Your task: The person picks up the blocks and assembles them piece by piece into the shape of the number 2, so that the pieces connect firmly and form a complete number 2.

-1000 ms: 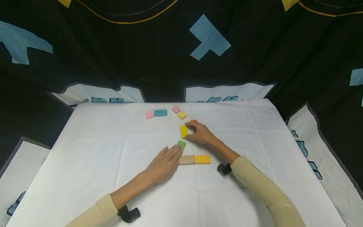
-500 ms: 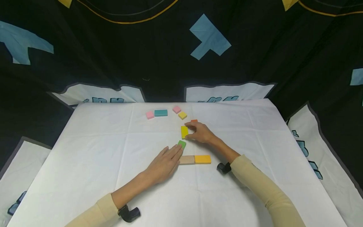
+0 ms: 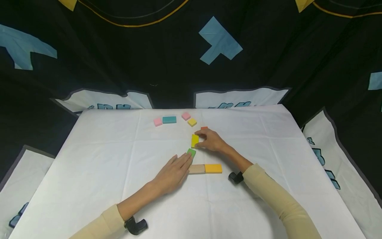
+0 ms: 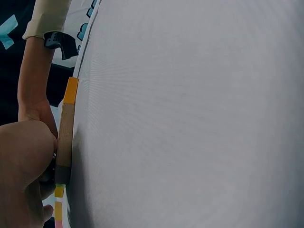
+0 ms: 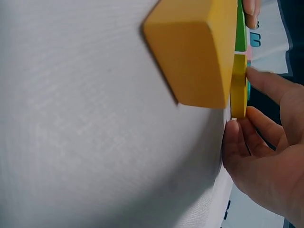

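Observation:
In the head view my left hand (image 3: 173,174) lies flat with straight fingers, its fingertips on a green block (image 3: 191,152). Thumb and fingers of my right hand (image 3: 211,140) pinch a yellow block (image 3: 194,141) standing just beyond the green one, with a narrow gap between them. The right wrist view shows the fingers at the edge of this yellow block (image 5: 239,88). A beige wooden block (image 3: 197,169) and an orange-yellow block (image 3: 213,168) lie end to end beside my left fingers. Part of the beige block is hidden by the left hand.
An orange block (image 3: 204,127) is mostly hidden behind my right hand. Farther back lie a small yellow block (image 3: 192,122), two pink blocks (image 3: 186,116) and a teal block (image 3: 169,119). A white cloth (image 3: 253,202) covers the table; a dark curtain (image 3: 125,59) hangs behind it.
The yellow block has shifted slightly nearer to me and to the right, closer to the green block. My left hand stays on the green block.

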`<state>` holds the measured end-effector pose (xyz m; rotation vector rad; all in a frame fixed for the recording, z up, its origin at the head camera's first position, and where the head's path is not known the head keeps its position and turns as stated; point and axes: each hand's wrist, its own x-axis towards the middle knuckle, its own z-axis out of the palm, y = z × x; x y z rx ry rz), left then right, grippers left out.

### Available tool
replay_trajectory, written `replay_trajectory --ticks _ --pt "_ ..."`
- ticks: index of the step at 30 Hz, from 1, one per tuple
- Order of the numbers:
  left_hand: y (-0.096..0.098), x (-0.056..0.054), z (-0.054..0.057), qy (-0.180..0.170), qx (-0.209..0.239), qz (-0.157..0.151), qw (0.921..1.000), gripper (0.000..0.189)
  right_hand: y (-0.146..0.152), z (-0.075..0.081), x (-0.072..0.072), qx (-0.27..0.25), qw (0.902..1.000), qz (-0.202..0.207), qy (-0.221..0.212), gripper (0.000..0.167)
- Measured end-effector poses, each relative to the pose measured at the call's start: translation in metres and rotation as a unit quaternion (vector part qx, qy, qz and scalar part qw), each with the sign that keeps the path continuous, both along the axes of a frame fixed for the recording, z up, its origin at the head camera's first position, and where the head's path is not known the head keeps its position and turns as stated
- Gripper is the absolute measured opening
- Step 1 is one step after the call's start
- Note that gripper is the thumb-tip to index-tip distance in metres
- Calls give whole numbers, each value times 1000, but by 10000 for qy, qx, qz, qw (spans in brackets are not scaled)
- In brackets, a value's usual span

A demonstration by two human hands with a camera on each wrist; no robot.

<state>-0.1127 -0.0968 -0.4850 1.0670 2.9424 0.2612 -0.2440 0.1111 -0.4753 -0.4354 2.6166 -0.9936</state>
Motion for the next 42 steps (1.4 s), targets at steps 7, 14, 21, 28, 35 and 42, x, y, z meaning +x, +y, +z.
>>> replay_trajectory --ticks 7,14,21,28,35,42 --pt "0 0 -1 17 29 -1 10000 52 0 0 2 -4 10000 -73 2 52" --pt "0 0 -1 12 29 4 10000 53 -2 0 2 60 9999 -63 78 52" --pt "0 -1 -3 -4 -46 25 10000 53 -5 0 3 177 9997 -75 151 52" --pt "1 0 -2 -20 -78 51 10000 53 -7 0 5 269 9994 -100 208 51" --pt "1 0 -2 -2 -26 64 10000 53 -8 -1 6 222 9995 -56 235 50" --pt "0 0 -1 41 36 50 10000 52 -8 0 5 199 9997 -98 133 50"
